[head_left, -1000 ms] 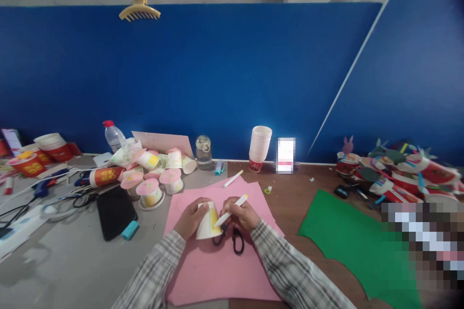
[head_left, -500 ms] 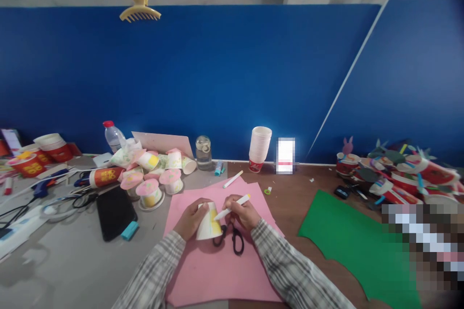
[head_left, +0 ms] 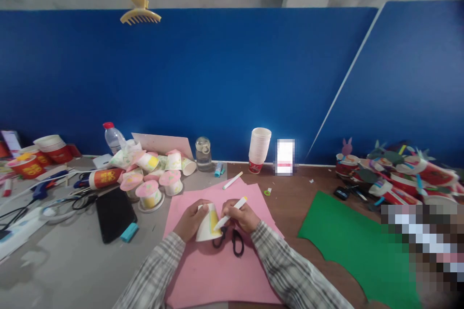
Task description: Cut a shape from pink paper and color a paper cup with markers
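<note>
A white paper cup (head_left: pixel 205 226), tilted on its side with a yellow coloured patch facing right, is gripped by my left hand (head_left: pixel 191 220). My right hand (head_left: pixel 242 216) pinches a white marker (head_left: pixel 232 211) with a yellow end; its tip is against or very near the yellow patch. Black-handled scissors (head_left: pixel 238 243) lie just beneath, on pink paper sheets (head_left: pixel 213 275), their blades hidden by my right hand. Another white marker (head_left: pixel 232 180) rests at the far edge of the pink sheets.
Decorated cups with pink discs (head_left: pixel 148 194) crowd the left, near a black phone (head_left: pixel 115 214) and a teal marker cap or eraser (head_left: pixel 129 232). Stacked cups (head_left: pixel 259 148) and a glass jar (head_left: pixel 203 153) stand behind. Green paper (head_left: pixel 337 241) and a heap of cup crafts (head_left: pixel 402 174) lie right.
The marker's tip has moved slightly down along the yellow patch on the cup, with my right hand shifting a little left. My left hand holds the cup nearly still.
</note>
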{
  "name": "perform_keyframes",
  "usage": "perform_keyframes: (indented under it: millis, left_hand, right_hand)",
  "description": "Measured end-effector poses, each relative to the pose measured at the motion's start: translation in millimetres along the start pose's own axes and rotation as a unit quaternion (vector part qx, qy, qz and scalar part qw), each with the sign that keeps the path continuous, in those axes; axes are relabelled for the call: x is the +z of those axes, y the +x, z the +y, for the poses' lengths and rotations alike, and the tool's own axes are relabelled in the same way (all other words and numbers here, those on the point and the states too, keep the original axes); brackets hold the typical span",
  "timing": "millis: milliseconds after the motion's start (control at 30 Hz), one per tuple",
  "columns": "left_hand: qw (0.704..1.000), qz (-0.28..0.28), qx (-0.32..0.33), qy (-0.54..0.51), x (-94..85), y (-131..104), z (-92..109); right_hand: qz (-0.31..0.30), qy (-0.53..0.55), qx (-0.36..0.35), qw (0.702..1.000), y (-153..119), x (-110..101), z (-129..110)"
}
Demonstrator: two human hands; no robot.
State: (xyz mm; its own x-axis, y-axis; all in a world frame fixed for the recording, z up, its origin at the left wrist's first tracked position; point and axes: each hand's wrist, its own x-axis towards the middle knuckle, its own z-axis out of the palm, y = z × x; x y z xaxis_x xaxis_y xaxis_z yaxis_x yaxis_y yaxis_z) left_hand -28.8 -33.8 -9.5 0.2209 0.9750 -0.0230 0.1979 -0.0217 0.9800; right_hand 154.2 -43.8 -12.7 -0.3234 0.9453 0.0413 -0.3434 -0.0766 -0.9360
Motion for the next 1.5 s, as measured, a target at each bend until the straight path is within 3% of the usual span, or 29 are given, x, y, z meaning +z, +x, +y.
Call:
perform_keyframes:
  millis: [267, 567, 1500]
  left_hand:
    - [1.000, 0.002, -0.002, -0.004, 0.6, -0.5, 1.9]
    - [1.000, -0.016, 0.017, 0.001, -0.1, -0.7, -1.2]
    - [0.998, -0.041, 0.026, -0.029, -2.2, -2.1, -4.9]
  right_hand:
    - [-0.030, 0.010, 0.014, 0.999, -1.5, 0.1, -2.5]
    - [0.028, 0.069, -0.038, 0.997, 5.9, 2.2, -0.3]
    - [0.065, 0.125, -0.017, 0.990, 8.5, -0.2, 1.9]
